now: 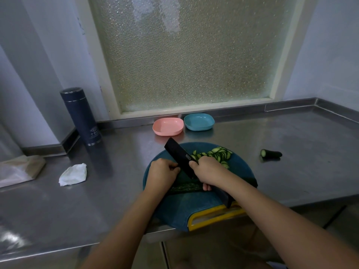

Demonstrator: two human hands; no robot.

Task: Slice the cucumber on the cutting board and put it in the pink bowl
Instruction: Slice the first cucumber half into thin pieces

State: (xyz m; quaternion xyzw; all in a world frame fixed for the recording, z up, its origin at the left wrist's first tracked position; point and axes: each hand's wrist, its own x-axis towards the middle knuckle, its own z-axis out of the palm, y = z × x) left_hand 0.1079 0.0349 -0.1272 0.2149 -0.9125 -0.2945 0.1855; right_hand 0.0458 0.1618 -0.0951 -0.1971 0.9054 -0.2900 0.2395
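Note:
A round blue cutting board (186, 208) with a yellow handle lies at the counter's front edge. The dark green cucumber (184, 187) lies across it. My left hand (162, 174) holds it down with curled fingers. My right hand (208, 171) grips the black knife (177, 154), whose blade stands against my left hand's knuckles. Several thin cucumber slices (215, 153) lie heaped at the board's far right. The pink bowl (168, 126) stands empty behind the board.
A blue bowl (199, 122) sits right of the pink one. A cut cucumber end (271, 153) lies on the steel counter to the right. At the left are a dark thermos (81, 117), a crumpled tissue (73, 174) and a bag (19, 169).

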